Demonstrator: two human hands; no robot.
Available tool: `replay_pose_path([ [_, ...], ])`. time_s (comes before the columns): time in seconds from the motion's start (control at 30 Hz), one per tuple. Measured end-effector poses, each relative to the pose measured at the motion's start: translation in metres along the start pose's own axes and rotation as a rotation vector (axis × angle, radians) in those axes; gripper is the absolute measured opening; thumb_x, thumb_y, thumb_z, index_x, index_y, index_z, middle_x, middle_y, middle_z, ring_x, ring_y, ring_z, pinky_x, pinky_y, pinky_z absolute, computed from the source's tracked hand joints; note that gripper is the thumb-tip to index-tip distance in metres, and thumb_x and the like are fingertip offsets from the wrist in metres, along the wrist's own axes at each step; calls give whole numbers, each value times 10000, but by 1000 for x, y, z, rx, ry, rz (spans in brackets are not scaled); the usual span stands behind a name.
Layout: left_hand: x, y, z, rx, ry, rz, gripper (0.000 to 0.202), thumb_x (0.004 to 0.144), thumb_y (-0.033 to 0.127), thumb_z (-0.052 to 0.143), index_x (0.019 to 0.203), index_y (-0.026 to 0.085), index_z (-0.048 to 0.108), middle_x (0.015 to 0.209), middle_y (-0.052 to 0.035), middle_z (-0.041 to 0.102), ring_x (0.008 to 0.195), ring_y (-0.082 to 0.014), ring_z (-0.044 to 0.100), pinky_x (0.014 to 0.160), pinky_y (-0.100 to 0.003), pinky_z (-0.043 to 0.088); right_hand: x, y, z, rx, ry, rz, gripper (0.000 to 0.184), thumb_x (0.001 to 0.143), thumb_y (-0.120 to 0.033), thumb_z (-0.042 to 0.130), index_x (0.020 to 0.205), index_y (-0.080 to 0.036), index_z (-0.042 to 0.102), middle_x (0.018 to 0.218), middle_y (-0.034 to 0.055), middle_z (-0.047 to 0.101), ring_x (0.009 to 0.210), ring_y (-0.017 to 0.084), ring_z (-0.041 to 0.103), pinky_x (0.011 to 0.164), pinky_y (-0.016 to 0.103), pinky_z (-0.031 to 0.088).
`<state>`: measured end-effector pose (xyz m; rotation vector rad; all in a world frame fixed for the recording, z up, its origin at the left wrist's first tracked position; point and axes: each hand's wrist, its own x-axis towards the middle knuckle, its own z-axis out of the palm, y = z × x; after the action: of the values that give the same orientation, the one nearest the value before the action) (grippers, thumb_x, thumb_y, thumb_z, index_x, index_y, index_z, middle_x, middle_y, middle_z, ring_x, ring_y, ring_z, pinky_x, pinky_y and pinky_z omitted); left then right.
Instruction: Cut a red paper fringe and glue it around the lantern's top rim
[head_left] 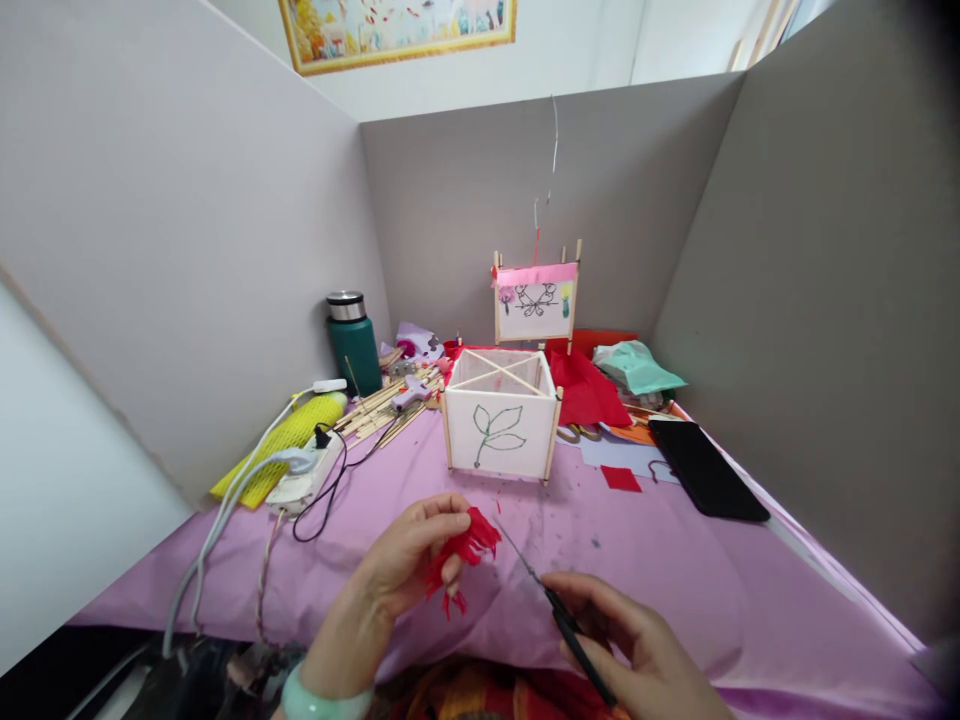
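Pinched in my left hand [416, 545] is a piece of red fabric or paper [476, 537], its edge cut into ragged fringe that hangs below the fingers. My right hand [630, 640] grips a pair of black-handled scissors [559, 610]. Their blades look closed and point up and left, just short of the red piece without touching it. Beyond both hands stands a box-shaped lantern frame [499, 440] with white panels, wooden corner sticks and crossed sticks on top; a green leaf is drawn on its front. A small red square [621, 479] lies to its right.
A smaller decorated lantern [535, 305] hangs from a wire at the back. Left are a green bottle [354, 345], wooden sticks [375, 412], a glue gun [411, 393] and a power strip [304, 475] with cables. Right are red cloth [589, 390] and a black phone-like slab [705, 468]. Grey partitions enclose the table.
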<state>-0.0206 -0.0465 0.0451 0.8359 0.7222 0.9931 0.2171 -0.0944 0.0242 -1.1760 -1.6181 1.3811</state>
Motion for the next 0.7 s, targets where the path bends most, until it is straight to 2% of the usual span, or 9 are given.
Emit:
replay_pose_path([
  [0.1,1,-1,0,26,-7,30,104,741,187,679,740,138,588,536,40,525,367,-45,429,392,-178,309,-2,-1,-1,52,-33,26,338,787,-242,614,1122,-222,658,1111,66,688,1038,215,624,921,296,478],
  [0.27,0,-1,1,73,16,42,121,746,195,674,719,133,574,529,33,533,368,-42,426,392,-172,290,-3,-9,0,13,-79,30,364,764,-203,626,1125,-224,669,1004,43,713,937,203,643,841,281,498],
  [0.53,-3,1,2,72,41,19,168,711,221,703,750,140,561,555,17,584,345,-37,422,371,-165,262,-5,-15,7,-10,-60,0,347,739,-186,607,1073,-214,697,912,39,719,900,211,651,796,278,506],
  [0.7,-3,1,2,80,55,22,203,694,252,718,729,146,548,547,20,579,336,-41,421,371,-167,281,-4,-13,4,-36,-45,9,360,741,-208,613,1092,-218,690,947,45,723,889,209,653,804,286,511],
])
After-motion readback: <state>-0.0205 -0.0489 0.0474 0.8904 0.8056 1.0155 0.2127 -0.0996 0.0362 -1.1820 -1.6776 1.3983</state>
